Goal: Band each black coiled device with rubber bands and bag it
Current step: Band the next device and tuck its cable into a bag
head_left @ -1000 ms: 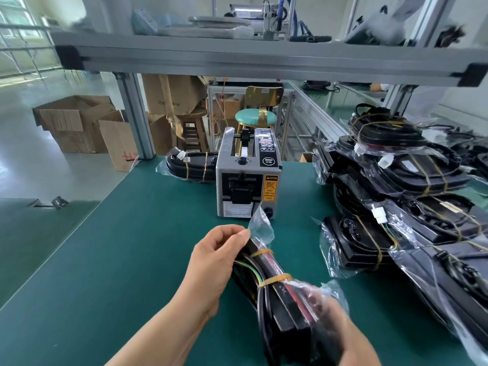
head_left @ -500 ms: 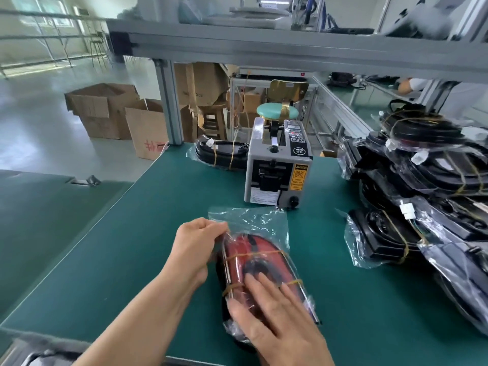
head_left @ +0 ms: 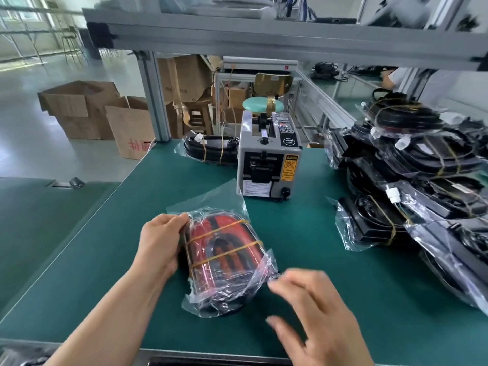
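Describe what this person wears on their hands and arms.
Nothing worn shows. The left hand and right hand are bare. There are no gloves and no ring visible, though motion blur on the right hand hides fine detail. The left forearm is bare to the frame's edge, with no sleeve, watch or bracelet.

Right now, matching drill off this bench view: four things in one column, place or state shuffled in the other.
1 tape dispenser
2 pile of bagged devices
3 left hand
4 right hand

A open, blurred, right of the bagged device
B right side of the green table
C grips the bagged device's left edge
D mid-table, beyond the bagged device

Pairs: 1-D, 2-B, 3-C, 4-A
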Demonstrator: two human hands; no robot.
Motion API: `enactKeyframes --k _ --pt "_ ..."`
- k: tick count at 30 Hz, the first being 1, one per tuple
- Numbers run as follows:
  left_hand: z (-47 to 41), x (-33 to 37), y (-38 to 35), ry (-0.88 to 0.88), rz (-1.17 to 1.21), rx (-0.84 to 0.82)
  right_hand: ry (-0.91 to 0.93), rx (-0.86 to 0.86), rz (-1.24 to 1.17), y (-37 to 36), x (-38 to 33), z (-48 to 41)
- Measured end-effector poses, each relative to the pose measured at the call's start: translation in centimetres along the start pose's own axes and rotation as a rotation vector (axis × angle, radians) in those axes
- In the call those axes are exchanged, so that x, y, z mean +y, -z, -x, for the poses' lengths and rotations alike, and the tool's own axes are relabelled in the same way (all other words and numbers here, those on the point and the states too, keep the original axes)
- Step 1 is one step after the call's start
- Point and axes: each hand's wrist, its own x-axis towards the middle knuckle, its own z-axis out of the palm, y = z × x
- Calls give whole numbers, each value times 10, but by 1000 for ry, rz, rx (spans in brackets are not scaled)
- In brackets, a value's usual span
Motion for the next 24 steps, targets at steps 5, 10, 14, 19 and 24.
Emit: enactKeyframes --k 5,10,14,19,24 --pt "-2 -1 0 -32 -52 35 171 -108 104 6 17 -34" --pt "-5 -3 0 -129 -124 135 -54 56 48 33 28 -22" --pt "-4 -3 -1 -189 -198 154 -186 101 27 30 24 -12" --pt "0 -5 -1 -204 -268 163 -13 -71 -23 -5 -28 -66" --pt "4 0 25 -223 -208 163 -22 -493 196 -54 -34 -78"
